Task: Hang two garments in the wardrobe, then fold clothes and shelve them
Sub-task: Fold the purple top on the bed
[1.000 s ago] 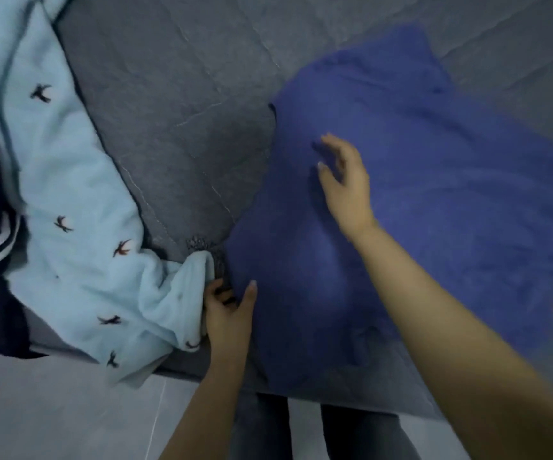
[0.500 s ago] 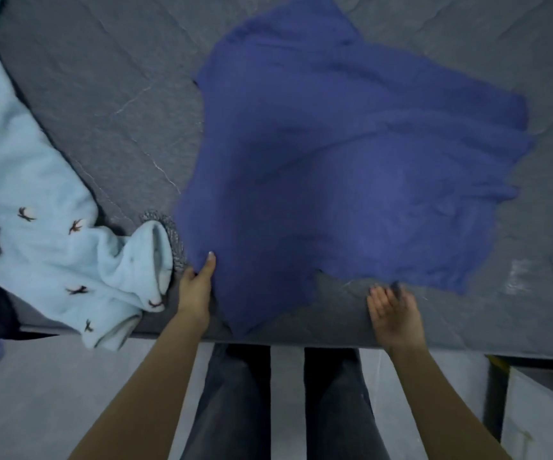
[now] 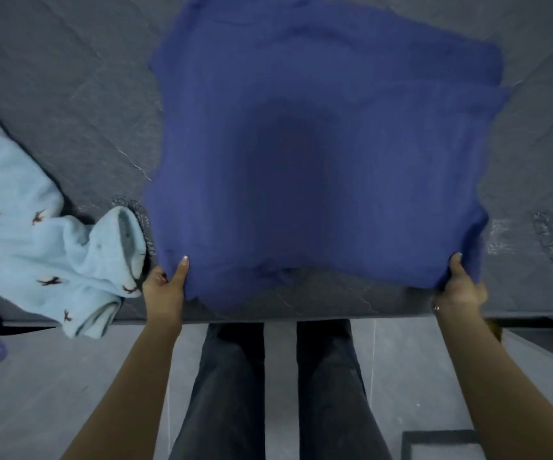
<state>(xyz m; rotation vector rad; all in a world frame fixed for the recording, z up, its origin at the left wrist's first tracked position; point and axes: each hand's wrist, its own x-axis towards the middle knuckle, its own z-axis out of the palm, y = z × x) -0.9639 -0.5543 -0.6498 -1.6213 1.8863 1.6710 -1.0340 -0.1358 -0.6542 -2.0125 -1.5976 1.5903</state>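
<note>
Both hands, the left hand (image 3: 165, 287) and right hand (image 3: 461, 287), pinch the near corners of the blue sweater (image 3: 321, 144) spread on the grey bed (image 3: 69, 104); it looks soft, light and floppy, so corners seem the best hold.

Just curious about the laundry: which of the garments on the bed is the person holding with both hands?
The plain blue garment, gripped at its near corners; the light blue one with bird prints lies untouched beside it.

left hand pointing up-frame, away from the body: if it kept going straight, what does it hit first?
Likely nothing new: the left hand already grips the fuzzy blue-purple garment, so it would just push further along that fabric over the grey quilted mattress.
</note>
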